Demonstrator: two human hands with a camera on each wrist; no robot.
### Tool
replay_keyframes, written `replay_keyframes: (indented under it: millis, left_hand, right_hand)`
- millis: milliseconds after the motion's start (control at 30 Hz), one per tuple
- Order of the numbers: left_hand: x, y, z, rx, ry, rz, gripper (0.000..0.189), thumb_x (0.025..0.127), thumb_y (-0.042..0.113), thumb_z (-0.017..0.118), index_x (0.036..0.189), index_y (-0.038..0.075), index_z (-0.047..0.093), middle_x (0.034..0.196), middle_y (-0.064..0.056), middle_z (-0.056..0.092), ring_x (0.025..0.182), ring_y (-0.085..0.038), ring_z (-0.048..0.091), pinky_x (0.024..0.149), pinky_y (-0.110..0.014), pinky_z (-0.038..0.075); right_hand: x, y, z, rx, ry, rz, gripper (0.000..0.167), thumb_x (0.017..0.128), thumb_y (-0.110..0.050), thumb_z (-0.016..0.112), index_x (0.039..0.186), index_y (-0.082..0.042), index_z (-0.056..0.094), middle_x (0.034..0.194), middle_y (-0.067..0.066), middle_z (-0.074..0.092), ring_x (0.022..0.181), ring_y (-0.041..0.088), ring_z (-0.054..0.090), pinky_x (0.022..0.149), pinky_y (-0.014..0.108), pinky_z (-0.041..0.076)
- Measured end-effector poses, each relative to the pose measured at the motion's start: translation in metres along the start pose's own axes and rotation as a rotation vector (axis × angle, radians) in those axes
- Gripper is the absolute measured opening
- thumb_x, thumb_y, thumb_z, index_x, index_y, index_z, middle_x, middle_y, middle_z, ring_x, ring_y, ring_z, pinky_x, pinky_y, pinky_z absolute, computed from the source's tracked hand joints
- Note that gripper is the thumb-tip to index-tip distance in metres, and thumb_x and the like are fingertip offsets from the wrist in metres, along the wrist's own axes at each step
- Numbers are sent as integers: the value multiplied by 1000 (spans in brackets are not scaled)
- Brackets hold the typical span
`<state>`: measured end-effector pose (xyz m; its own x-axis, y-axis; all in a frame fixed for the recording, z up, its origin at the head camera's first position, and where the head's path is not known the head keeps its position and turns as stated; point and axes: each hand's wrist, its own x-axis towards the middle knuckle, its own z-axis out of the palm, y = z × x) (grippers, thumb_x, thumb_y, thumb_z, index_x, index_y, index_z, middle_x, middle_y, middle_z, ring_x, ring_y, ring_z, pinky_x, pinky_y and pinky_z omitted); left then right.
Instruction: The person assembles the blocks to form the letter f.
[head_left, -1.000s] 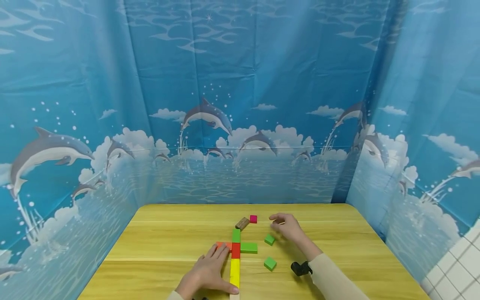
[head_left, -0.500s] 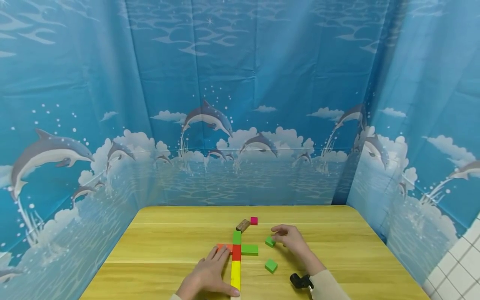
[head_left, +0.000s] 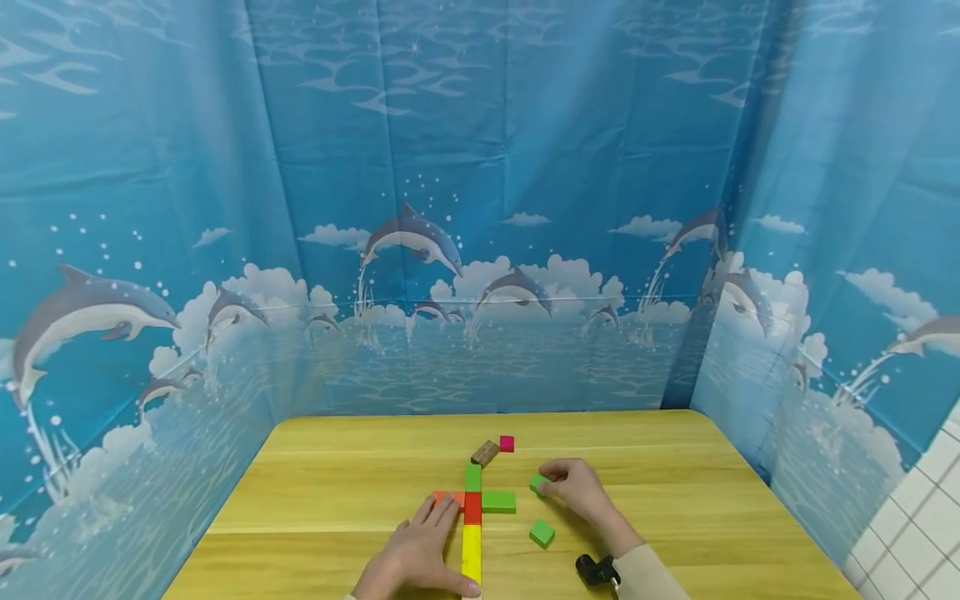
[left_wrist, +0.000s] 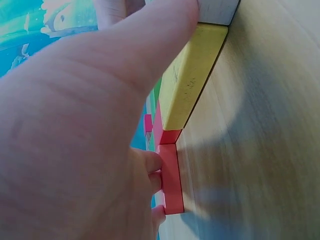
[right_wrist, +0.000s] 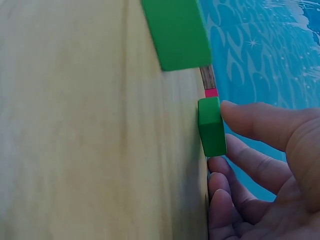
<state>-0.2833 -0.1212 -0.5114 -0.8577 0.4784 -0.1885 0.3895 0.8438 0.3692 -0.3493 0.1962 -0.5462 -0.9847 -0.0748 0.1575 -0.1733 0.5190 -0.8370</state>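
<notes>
Flat wooden blocks form a cross on the table: a red block at the centre, yellow on the near side, green beyond and a longer green one to the right. My left hand lies spread beside it, fingertips on the orange-red arm block. Its thumb rests where the yellow block meets a whitish block. Right of the cross, my right hand pinches a small green block between thumb and index finger. The other fingers curl near the tabletop.
A second small green block lies closer to me, left of the right wrist's black camera mount. Past the cross are a brown block and a magenta cube. A dolphin-print curtain surrounds the wooden table.
My right hand has come down and toward me onto the farther small green block, its thumb and index finger closing at it. My left hand has stayed in place on the cross.
</notes>
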Motion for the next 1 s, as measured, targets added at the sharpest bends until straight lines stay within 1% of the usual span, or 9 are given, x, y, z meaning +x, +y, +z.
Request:
replay_keyframes:
  millis: [167, 433, 633, 800, 1000]
  left_hand:
    - [1, 1, -1, -4, -5, -4, 121, 71, 78, 71, 162, 14, 23, 167, -6, 19, 151, -36, 16, 106, -71, 31]
    - [0, 1, -2, -12, -13, -15, 121, 70, 78, 72, 162, 14, 24, 167, -6, 19, 151, -36, 16, 106, -71, 30]
    - [-1, -1, 0, -25, -10, -21, 123, 69, 79, 73, 161, 15, 25, 167, -5, 19, 152, -35, 15, 106, -71, 28]
    - [-1, -1, -1, -36, -32, -34, 121, 70, 78, 73, 162, 16, 24, 167, -5, 19, 152, -35, 14, 106, -72, 27]
    - [-2, -1, -1, -38, -31, -31, 120, 71, 77, 73, 161, 15, 25, 167, -6, 20, 152, -36, 15, 106, -72, 27]
  right_hand:
    - [1, 0, 0, -21, -7, 0, 34, 82, -12, 84, 114, -2, 74, 104, 4, 69, 91, 19, 62, 75, 37, 54]
    - [2, 1, 3, -38, -12, 14, 30, 81, -11, 85, 109, -6, 77, 98, 3, 67, 83, 16, 60, 67, 34, 53]
    - [0, 0, 4, -53, -17, 6, 30, 80, -11, 85, 109, -6, 76, 101, 4, 64, 84, 17, 58, 67, 34, 52]
    - [-3, -3, 4, -63, -21, 4, 31, 79, -10, 86, 108, -6, 76, 102, 4, 65, 85, 18, 59, 67, 34, 52]
    - [-6, -5, 5, -82, -5, 4, 30, 80, -9, 85, 108, -7, 77, 101, 3, 65, 84, 17, 58, 66, 34, 52]
